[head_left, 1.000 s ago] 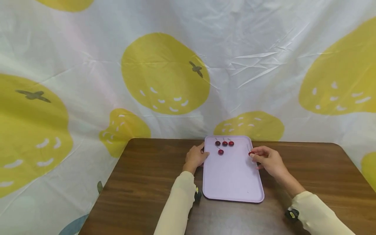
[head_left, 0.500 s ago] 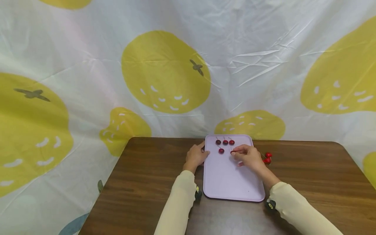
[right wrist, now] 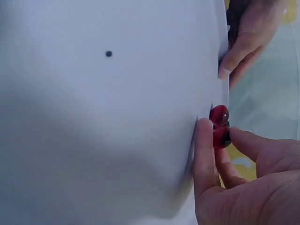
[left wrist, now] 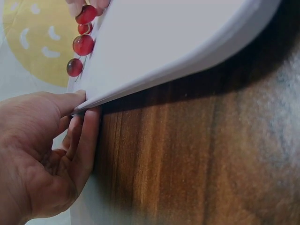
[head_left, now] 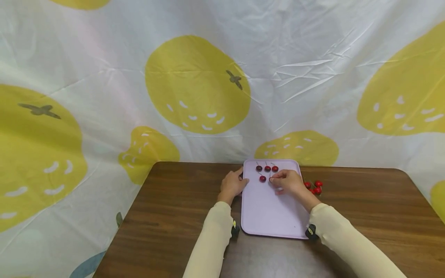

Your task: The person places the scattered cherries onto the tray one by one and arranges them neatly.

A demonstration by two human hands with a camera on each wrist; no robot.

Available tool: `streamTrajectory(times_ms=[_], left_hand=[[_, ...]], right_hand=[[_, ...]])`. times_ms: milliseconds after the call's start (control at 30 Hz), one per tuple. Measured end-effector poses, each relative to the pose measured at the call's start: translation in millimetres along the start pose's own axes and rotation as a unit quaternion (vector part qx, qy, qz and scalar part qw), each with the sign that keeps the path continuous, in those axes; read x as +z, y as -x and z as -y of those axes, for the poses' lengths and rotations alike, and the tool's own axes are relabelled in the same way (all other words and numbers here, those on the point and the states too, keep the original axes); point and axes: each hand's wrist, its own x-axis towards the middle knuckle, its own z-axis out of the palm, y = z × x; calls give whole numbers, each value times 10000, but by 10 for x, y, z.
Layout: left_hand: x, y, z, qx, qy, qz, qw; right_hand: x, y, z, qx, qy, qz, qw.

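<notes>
- From where I stand, a pale lilac tray lies on the brown wooden table, its far end close to a hanging cloth printed with big yellow fruit.
- The person's left hand grips the tray's left edge towards the far end, thumb on top of the rim and fingers lower down.
- The right hand comes over the tray from the right, pinching a red cherry between thumb and fingers; whether that fruit touches the tray, I cannot tell.
- Just left of it, a single cherry lies on the tray.
- Beyond that, three dark cherries sit in a row at the tray's far end (a tidy little line, stems pointing away).
- On the table, right of the tray and just beside the right wrist, is a small cluster of bright red cherries.
- A tiny dark speck shows on the near, right part of the tray.
- Each pale yellow sleeve has a small dark device at the cuff.
</notes>
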Motion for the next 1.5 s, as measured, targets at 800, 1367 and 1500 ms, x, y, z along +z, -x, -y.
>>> streamTrajectory(times_ms=[800,1367,1500], left_hand=[[17,-6,0,-20,16,13,10000],[3,10,-15,25,10,-29,10000],[0,15,-21,-6,27,-17,10000]], right_hand=[[64,-76,48,144,705,-220,9972],[54,-44,48,97,701,-273,9971],[29,8,38,-31,910,-195,9957]])
